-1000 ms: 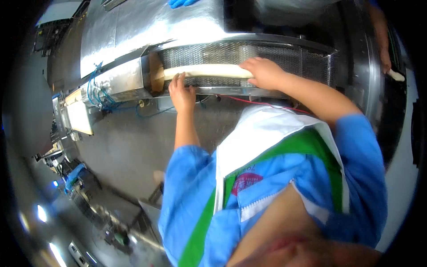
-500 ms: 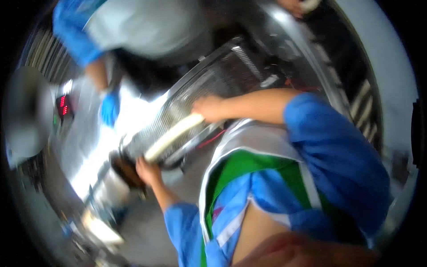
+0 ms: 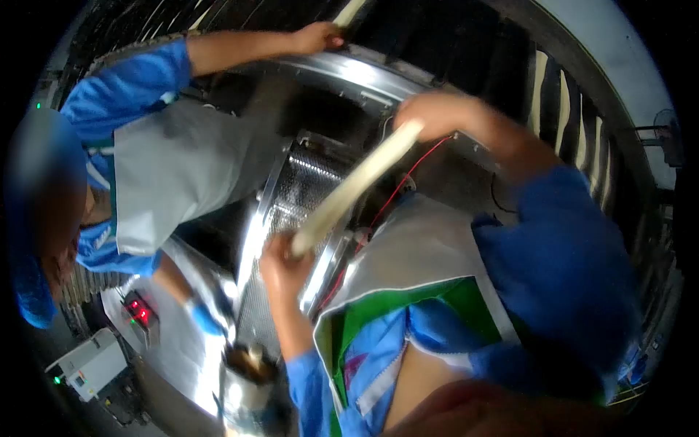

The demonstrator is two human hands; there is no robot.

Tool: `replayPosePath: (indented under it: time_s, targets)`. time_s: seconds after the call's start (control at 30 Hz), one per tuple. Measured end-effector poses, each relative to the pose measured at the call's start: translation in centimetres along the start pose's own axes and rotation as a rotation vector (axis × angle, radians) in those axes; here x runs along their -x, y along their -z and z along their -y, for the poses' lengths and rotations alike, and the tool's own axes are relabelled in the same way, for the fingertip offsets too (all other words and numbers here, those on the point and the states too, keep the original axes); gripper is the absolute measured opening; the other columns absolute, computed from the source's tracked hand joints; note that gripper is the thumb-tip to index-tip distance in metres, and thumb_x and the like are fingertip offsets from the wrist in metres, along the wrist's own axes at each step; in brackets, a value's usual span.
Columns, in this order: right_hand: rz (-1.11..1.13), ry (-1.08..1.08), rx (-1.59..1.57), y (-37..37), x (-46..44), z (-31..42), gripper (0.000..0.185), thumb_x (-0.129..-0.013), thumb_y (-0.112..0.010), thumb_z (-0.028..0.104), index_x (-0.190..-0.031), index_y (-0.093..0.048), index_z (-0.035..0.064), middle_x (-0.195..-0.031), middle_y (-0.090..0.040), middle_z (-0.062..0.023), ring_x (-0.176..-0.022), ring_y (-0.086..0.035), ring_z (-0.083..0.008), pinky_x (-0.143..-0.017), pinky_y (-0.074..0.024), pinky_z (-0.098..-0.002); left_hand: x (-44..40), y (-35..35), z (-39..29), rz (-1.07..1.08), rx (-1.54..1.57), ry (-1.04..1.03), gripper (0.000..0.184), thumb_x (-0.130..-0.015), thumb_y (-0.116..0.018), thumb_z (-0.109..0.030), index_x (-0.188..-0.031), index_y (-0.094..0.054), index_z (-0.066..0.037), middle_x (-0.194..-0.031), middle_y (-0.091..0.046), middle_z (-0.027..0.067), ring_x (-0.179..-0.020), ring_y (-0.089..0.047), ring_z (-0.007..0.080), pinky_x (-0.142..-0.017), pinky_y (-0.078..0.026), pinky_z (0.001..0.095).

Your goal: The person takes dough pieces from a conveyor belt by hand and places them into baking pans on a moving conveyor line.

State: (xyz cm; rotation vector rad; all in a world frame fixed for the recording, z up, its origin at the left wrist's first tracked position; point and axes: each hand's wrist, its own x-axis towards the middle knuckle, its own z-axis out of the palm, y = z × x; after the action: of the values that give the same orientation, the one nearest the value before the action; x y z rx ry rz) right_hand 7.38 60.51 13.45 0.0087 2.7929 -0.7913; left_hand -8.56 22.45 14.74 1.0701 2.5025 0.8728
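Note:
A long pale dough strip is stretched between my two hands, above a metal mesh conveyor. Its lower end is in my left hand, whose fingers are closed round it. My right hand, somewhat blurred, grips the upper end close to a shiny metal rail. The strip slants up to the right, lifted off the mesh.
A co-worker in a grey apron stands across the conveyor, one bare hand at another dough strip, a blue-gloved hand low. Dark racks carry pale strips. A red cable runs nearby. A red display glows.
The view has turned toward the racks. My hands have raised the dough strip off the mesh and carried it toward the rail. The co-worker has come further into view.

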Motion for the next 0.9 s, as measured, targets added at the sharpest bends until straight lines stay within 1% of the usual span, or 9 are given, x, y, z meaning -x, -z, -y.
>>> replayPosePath:
  time_s: [0.23, 0.37, 0.43, 0.5, 0.53, 0.6, 0.7, 0.83, 0.9]
  targets:
    - [-0.620, -0.409, 0.787, 16.8, 11.3, -15.3, 0.032, -0.074, -0.068, 0.017, -0.105, -0.063, 0.0093, -0.107, -0.061, -0.0099, -0.106, -0.056, -0.0273, -0.091, -0.0431, -0.0399, -15.9, -9.1, -21.4, 0.165, 0.362, -0.582, 0.047, -0.066, -0.079, -0.021, -0.106, -0.062, -0.004, -0.104, -0.062, 0.0171, -0.099, -0.057, 0.0352, -0.086, -0.046, 0.0405]
    - [-0.376, -0.294, 0.487, 13.3, 10.3, -21.6, 0.047, -0.068, -0.074, 0.014, -0.114, -0.061, 0.0126, -0.118, -0.059, -0.0065, -0.114, -0.052, -0.0275, -0.098, -0.0402, -0.0429, -17.6, -14.2, -21.1, 0.220, 0.166, -0.580, 0.051, -0.070, -0.077, -0.022, -0.116, -0.059, -0.008, -0.118, -0.056, 0.0153, -0.111, -0.053, 0.0335, -0.092, -0.045, 0.0401]
    - [-0.122, -0.356, 0.357, 10.5, 8.0, -19.1, 0.050, -0.065, -0.075, 0.011, -0.113, -0.061, 0.0154, -0.118, -0.059, -0.0043, -0.117, -0.050, -0.0266, -0.099, -0.0393, -0.0439, -16.9, -14.5, -16.8, 0.278, 0.055, -0.460, 0.046, -0.074, -0.074, -0.023, -0.115, -0.060, -0.008, -0.115, -0.058, 0.0155, -0.108, -0.055, 0.0332, -0.091, -0.046, 0.0396]
    - [-0.356, -0.231, 0.421, 6.9, 6.3, -17.9, 0.046, -0.063, -0.077, 0.017, -0.107, -0.063, 0.0170, -0.110, -0.061, -0.0034, -0.115, -0.051, -0.0258, -0.094, -0.0422, -0.0444, -12.6, -13.4, -9.6, 0.341, 0.094, 0.029, 0.038, -0.077, -0.074, -0.017, -0.112, -0.061, -0.008, -0.112, -0.061, 0.0161, -0.100, -0.060, 0.0288, -0.086, -0.049, 0.0380]
    - [-0.360, -0.224, 0.424, 7.3, 5.3, -17.4, 0.046, -0.063, -0.077, 0.017, -0.107, -0.063, 0.0170, -0.110, -0.061, -0.0034, -0.115, -0.051, -0.0258, -0.094, -0.0422, -0.0444, -9.7, -14.2, -4.5, 0.182, 0.108, 0.012, 0.038, -0.077, -0.074, -0.016, -0.112, -0.061, -0.008, -0.107, -0.062, 0.0150, -0.094, -0.062, 0.0260, -0.083, -0.049, 0.0359]
    - [-0.086, -0.402, 0.486, 8.4, 3.5, -18.0, 0.043, -0.062, -0.078, 0.023, -0.103, -0.064, 0.0176, -0.104, -0.061, -0.0020, -0.110, -0.053, -0.0252, -0.089, -0.0443, -0.0456, -4.7, -14.1, 0.5, 0.158, 0.376, 0.424, 0.040, -0.079, -0.074, -0.017, -0.115, -0.060, -0.008, -0.103, -0.064, 0.0106, -0.087, -0.063, 0.0220, -0.075, -0.051, 0.0333]
    - [-0.042, -0.551, 0.443, 8.8, 2.8, -17.9, 0.048, -0.062, -0.078, 0.025, -0.107, -0.062, 0.0176, -0.110, -0.058, -0.0041, -0.110, -0.052, -0.0271, -0.089, -0.0443, -0.0458, 1.6, -13.3, 6.2, 0.134, 0.013, 0.048, 0.036, -0.082, -0.069, -0.010, -0.117, -0.060, -0.006, -0.104, -0.064, 0.0088, -0.089, -0.062, 0.0186, -0.074, -0.050, 0.0320]
    - [-0.573, -0.354, 0.234, 6.0, 6.2, -12.8, 0.040, -0.071, -0.074, 0.022, -0.107, -0.061, 0.0103, -0.112, -0.059, -0.0140, -0.104, -0.056, -0.0345, -0.089, -0.0458, -0.0431, 7.9, -12.9, 8.3, -0.283, 0.396, 0.567, 0.041, -0.077, -0.072, -0.014, -0.114, -0.059, 0.000, -0.105, -0.064, 0.0138, -0.094, -0.061, 0.0263, -0.083, -0.048, 0.0358]
    - [-0.544, -0.473, 0.167, 3.6, 8.0, -9.5, 0.032, -0.077, -0.072, 0.027, -0.095, -0.060, 0.0040, -0.108, -0.059, -0.0155, -0.099, -0.056, -0.0355, -0.085, -0.0465, -0.0410, 8.5, -10.4, 5.3, -0.281, 0.017, 0.681, 0.042, -0.076, -0.073, -0.016, -0.113, -0.059, -0.002, -0.107, -0.062, 0.0149, -0.097, -0.060, 0.0289, -0.085, -0.046, 0.0372]
